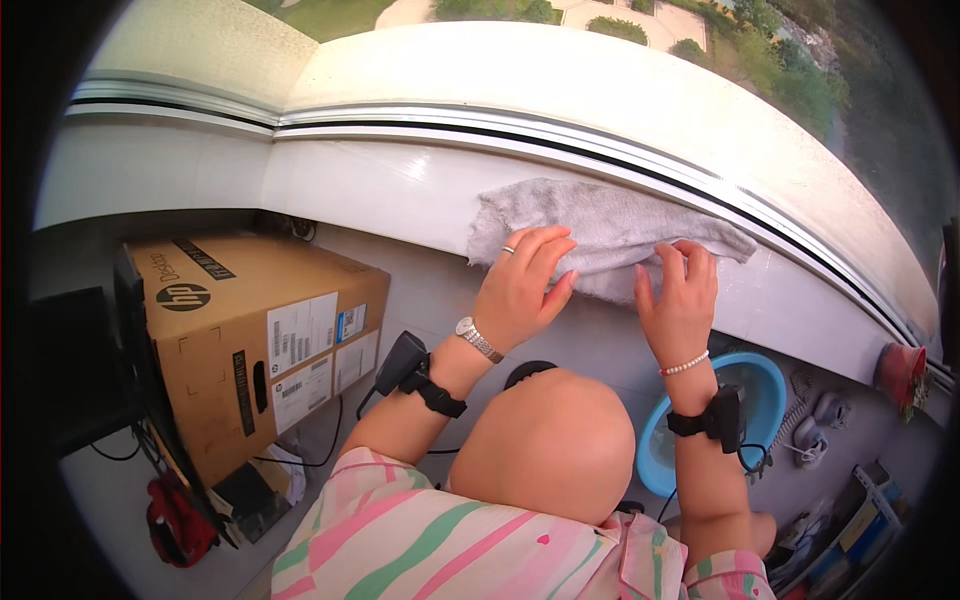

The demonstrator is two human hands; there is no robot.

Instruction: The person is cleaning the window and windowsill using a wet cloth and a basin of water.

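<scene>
A grey terry cloth (592,214) lies spread and wrinkled on the white window sill (360,184), its front edge hanging over. My left hand (525,285), with a ring and a wristwatch, is at the cloth's left front edge, thumb apart from the fingers. At the front right part of the cloth is my right hand (681,289), wearing a bead bracelet, its fingers bent and its thumb apart. Neither hand shows a fold gripped between thumb and fingers; whether the fingertips press on the cloth is hard to tell.
A window track (465,129) runs behind the sill. To the left stands a large HP cardboard box (247,322). A blue basin (757,367) sits on the floor at right, near sneakers (810,439). A red flower pot (900,371) is at the sill's right end.
</scene>
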